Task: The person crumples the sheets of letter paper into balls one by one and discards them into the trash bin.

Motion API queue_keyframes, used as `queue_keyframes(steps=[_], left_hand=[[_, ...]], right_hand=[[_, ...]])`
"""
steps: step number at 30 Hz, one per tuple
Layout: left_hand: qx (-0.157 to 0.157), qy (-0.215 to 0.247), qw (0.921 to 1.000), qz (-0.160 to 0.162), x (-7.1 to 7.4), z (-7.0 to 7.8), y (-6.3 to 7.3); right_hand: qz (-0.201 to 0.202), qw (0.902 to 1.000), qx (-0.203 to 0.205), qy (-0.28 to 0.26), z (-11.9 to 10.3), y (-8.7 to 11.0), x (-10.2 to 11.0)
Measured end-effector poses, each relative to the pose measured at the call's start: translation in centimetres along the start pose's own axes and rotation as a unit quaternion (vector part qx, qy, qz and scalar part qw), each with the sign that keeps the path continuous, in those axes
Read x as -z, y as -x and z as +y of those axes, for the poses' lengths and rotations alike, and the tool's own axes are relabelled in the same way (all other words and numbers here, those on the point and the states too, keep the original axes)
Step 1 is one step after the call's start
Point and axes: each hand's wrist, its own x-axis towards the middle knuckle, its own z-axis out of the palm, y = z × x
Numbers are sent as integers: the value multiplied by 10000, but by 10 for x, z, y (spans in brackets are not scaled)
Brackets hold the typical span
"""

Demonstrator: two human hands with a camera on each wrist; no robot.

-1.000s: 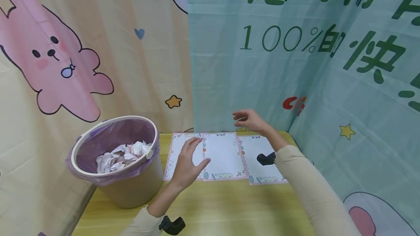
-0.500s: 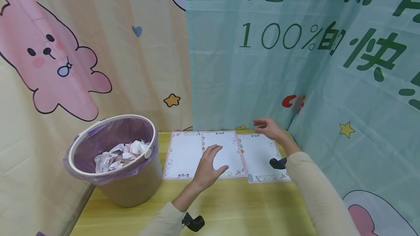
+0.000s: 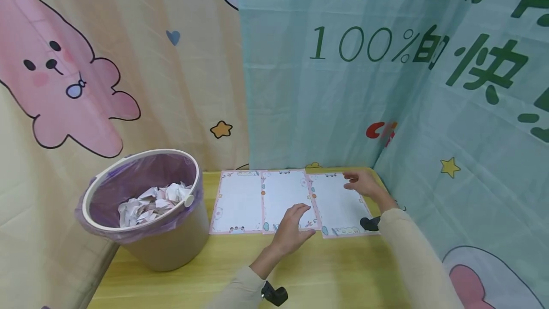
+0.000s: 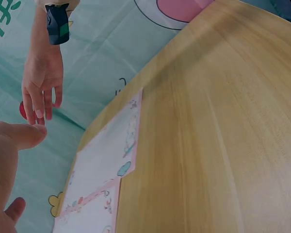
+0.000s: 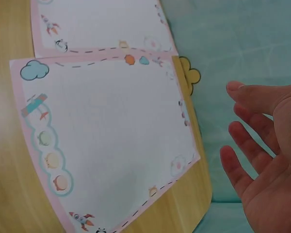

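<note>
Three white sheets of paper with pink, cartoon-printed borders lie side by side on the wooden table: a left sheet [image 3: 239, 201], a middle sheet [image 3: 280, 194] and a right sheet [image 3: 336, 204]. My left hand [image 3: 291, 232] hovers in front of the middle and right sheets, fingers relaxed and thumb apart, holding nothing. Over the far right corner of the right sheet, my right hand [image 3: 364, 185] hangs with loosely bent fingers and nothing in it. The right wrist view shows that hand [image 5: 266, 150] beside the sheet's far edge, its fingers spread.
A beige bin [image 3: 171, 247] with a purple liner stands at the table's left, crumpled paper [image 3: 154, 203] inside. Printed curtains, one cream [image 3: 188, 85] and one teal [image 3: 291, 108], hang close behind and to the sides of the table [image 3: 334, 271].
Both hands have moved to the right, the left one also nearer the front edge and the right one lower. The sheets stay in place; the view has shifted slightly.
</note>
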Motion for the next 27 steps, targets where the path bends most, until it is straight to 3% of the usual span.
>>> queue_keyframes(steps=[6, 15, 19, 22, 27], left_hand=[[191, 85, 9983, -540, -31, -8, -5], [487, -81, 9950, -863, -69, -17, -14], [583, -312, 9948, -777, -80, -20, -14], [517, -606, 9942, -728, -88, -25, -12], [-75, -1330, 9871, -886, -100, -36, -4]], right_hand=[[91, 9981, -581, -204, 29, 3, -13], [345, 9940, -1000, -291, 52, 2, -38], [397, 9911, -1218, -356, 61, 1, -46], [360, 9895, -1365, -325, 68, 0, -50], [339, 9863, -1604, -154, 79, 4, -53]])
